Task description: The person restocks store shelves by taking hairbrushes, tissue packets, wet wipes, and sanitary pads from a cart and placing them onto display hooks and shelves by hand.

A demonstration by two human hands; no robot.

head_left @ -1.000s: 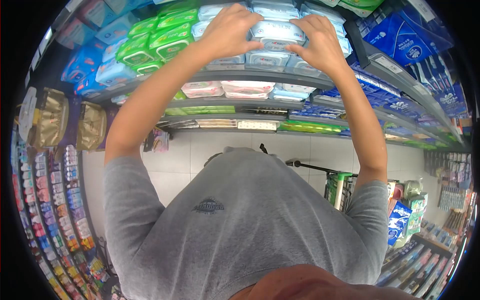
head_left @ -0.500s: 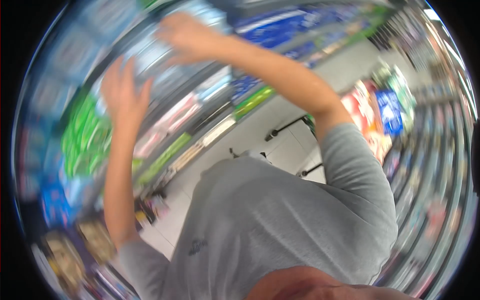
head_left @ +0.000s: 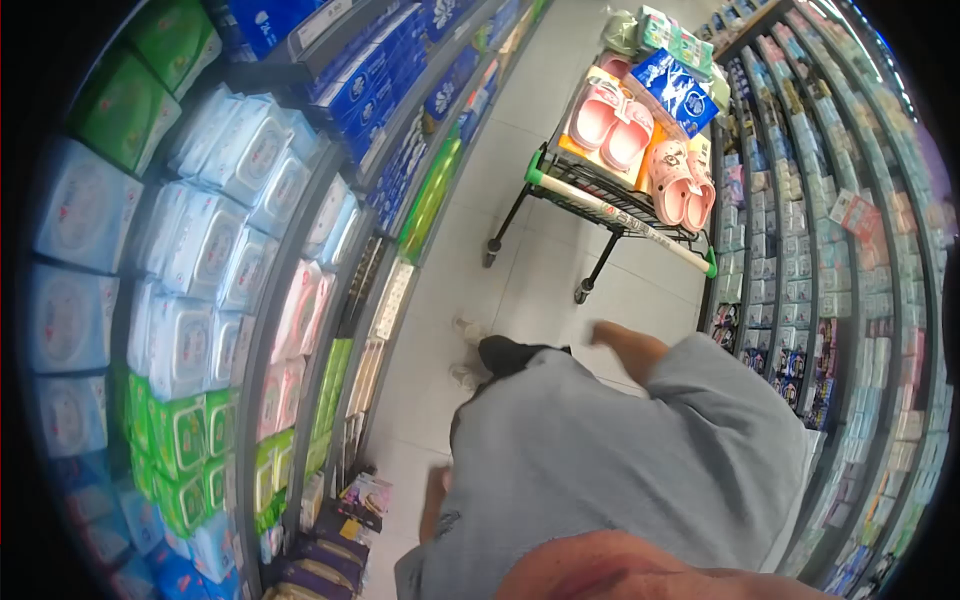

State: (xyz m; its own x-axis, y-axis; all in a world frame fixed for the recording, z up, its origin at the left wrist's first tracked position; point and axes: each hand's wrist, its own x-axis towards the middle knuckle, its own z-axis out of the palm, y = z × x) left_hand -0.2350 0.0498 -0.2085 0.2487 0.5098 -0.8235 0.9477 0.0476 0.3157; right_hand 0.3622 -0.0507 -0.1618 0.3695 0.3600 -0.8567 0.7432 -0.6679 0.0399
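My right hand (head_left: 608, 335) is low in front of my body, below the shopping cart (head_left: 620, 212) and apart from its handle; motion blur hides its fingers. Close by my left side is my left hand (head_left: 439, 482), largely covered by the grey shirt, its fingers not readable. Pink clogs (head_left: 612, 125) on orange backing, a blue pack (head_left: 673, 92) and green-and-white packs (head_left: 676, 38) lie in the cart. Light blue wipe packs (head_left: 205, 240) and green wipe packs (head_left: 175, 430) fill the left shelf, away from both hands.
Pink packs (head_left: 300, 310) and blue tissue packs (head_left: 375, 85) stand on the left shelving. Tall racks of small goods (head_left: 800, 230) line the right side. Pale floor tiles (head_left: 425, 370) run between them. Dark purple and gold packs (head_left: 325, 565) are at the lower left.
Both hands have come away from the light blue wipe packs and down to my body. The view has swung right, bringing the cart to upper centre and the shelf to the left.
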